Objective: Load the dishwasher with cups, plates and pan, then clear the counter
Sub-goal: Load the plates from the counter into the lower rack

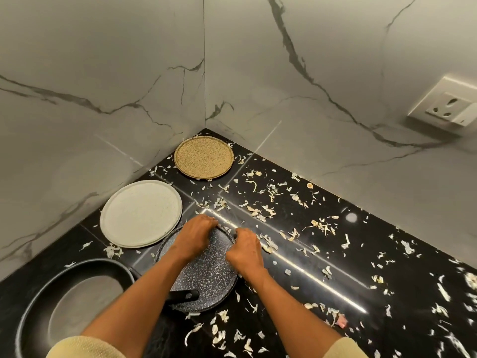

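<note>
Speckled plate (206,270) — dark, round, both hands gripping rim.

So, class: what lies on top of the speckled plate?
Both hands, left and right, and the pan's black handle lie over the speckled plate; whatever lies beneath them is hidden.

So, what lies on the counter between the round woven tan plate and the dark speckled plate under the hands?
In the head view, only scattered pale peel scraps on black counter lie between woven tan plate and dark speckled plate.
</note>
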### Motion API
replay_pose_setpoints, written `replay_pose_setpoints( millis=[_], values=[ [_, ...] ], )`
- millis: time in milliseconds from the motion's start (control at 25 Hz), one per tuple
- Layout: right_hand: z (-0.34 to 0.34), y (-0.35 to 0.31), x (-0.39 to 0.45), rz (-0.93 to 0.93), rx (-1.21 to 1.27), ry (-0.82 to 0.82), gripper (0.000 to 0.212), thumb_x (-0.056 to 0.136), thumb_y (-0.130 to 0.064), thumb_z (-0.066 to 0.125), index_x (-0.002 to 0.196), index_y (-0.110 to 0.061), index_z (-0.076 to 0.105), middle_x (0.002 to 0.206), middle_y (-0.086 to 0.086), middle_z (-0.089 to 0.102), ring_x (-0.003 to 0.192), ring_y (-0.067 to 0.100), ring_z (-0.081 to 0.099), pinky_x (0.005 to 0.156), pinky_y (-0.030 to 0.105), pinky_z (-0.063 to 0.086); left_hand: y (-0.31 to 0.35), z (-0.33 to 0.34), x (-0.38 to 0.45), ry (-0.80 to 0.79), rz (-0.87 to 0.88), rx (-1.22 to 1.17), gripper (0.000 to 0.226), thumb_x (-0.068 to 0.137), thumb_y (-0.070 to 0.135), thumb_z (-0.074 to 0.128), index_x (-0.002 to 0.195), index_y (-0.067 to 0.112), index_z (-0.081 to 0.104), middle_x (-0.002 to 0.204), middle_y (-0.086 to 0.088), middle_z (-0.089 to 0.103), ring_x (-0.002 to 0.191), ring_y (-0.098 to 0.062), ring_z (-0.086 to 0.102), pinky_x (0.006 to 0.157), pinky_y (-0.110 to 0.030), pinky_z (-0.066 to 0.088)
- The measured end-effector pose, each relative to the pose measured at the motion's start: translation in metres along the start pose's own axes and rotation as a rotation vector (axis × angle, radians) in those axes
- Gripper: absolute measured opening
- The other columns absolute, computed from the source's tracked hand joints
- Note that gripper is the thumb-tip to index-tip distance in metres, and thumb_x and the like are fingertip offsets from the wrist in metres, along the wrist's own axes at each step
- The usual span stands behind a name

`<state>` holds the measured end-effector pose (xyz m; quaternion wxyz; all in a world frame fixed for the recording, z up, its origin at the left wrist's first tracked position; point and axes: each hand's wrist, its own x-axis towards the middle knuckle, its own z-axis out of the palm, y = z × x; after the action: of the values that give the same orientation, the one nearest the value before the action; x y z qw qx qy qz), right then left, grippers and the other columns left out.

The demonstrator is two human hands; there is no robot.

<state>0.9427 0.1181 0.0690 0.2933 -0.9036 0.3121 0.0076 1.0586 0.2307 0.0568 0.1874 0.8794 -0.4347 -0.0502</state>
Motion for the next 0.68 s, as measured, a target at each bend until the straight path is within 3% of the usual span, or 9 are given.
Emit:
replay_pose_setpoints(
  millis=[120,200,320,480,680],
  values=[
    [-0.004,0.0,0.002,0.082,0.155,0.025,0.031,0.064,0.005,0.057,0.089,-0.011,0.065,0.083,0.001,0.064,0.078,0.016,0.062,0.065,0.032,0.061,0.0,-0.006,0.003,0.019,0.003,0.007,0.032,0.089,-0.003,0.061,0.116,0.013,0.072,0.104,-0.009,0.073,0.099,-0.023,0.065,0.088,-0.032,0.051],
    [-0.012,-0.003,0.003,0.08,0.197,0.05,0.032,0.066,0.006,0.057,0.093,-0.009,0.066,0.088,0.001,0.066,0.085,0.014,0.062,0.075,0.029,0.06,0.001,-0.013,0.007,0.037,-0.002,0.013,0.027,0.089,-0.002,0.06,0.106,0.013,0.074,0.091,-0.007,0.072,0.089,-0.022,0.064,0.081,-0.034,0.053],
    [-0.03,-0.006,0.002,0.008,0.262,0.111,0.043,0.068,0.002,0.06,0.109,-0.01,0.069,0.088,-0.004,0.064,0.091,0.016,0.062,0.085,0.036,0.06,0.006,-0.031,0.016,0.11,-0.006,-0.044,0.021,0.087,0.0,0.066,0.101,0.013,0.076,0.085,-0.006,0.073,0.077,-0.02,0.064,0.076,-0.039,0.058],
    [-0.062,-0.006,-0.006,-0.087,0.325,0.161,0.039,0.071,-0.001,0.066,0.109,-0.01,0.072,0.089,-0.005,0.066,0.084,0.012,0.065,0.081,0.035,0.061,0.018,-0.065,0.018,0.202,0.023,-0.226,0.017,0.083,0.001,0.073,0.098,0.01,0.077,0.09,-0.005,0.074,0.078,-0.015,0.064,0.075,-0.035,0.057],
    [-0.099,-0.007,-0.035,-0.202,0.39,0.141,0.032,0.073,0.001,0.069,0.101,-0.014,0.076,0.087,-0.001,0.065,0.074,0.008,0.06,0.071,0.029,0.06,0.039,-0.096,-0.004,0.211,0.091,-0.272,0.024,0.081,-0.001,0.075,0.101,0.013,0.077,0.095,0.001,0.07,0.085,-0.015,0.062,0.075,-0.039,0.056]
  ],
)
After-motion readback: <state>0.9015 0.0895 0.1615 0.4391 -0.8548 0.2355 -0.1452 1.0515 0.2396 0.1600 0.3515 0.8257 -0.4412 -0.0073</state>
